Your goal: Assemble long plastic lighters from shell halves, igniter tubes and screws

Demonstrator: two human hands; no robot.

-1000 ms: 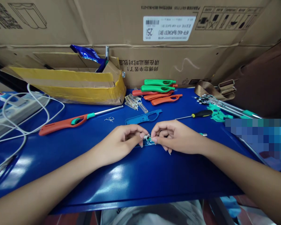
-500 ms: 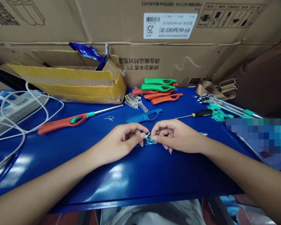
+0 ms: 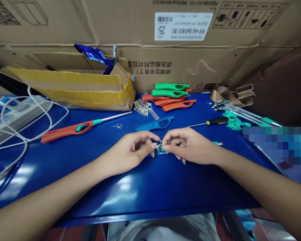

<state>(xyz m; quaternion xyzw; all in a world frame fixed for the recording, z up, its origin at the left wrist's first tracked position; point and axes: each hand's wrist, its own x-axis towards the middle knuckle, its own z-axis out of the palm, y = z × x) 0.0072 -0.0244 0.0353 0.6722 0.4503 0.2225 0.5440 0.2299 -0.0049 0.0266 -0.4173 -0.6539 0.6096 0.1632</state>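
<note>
Between my hands lies an open blue lighter casing half [image 3: 163, 153] on the table, with a green part and thin white wires [image 3: 159, 148] inside it. My left hand [image 3: 136, 149] is closed at its left end, thumb and index finger at a small white fitting; a clear piece shows partly beneath the fingers. My right hand [image 3: 184, 145] pinches at the green part, its other fingers curled over the casing. A metal lighter tip [image 3: 218, 143] sticks out past my right wrist. Behind my hands rests another blue casing half [image 3: 154, 124], its inner side up.
Green casings [image 3: 169, 93], orange casings [image 3: 178, 105] and clear tanks [image 3: 142, 107] are piled at the back. Screws [image 3: 117, 126] and a red lighter [image 3: 67, 131] lie left. Right are a screwdriver [image 3: 217, 121], metal tubes [image 3: 251, 115] and green parts [image 3: 233, 120]. A taped carton [image 3: 90, 90] stands behind.
My left index fingertip has lifted slightly from the white fitting and wires. The right hand has hardly moved, and the view has shifted a little.
</note>
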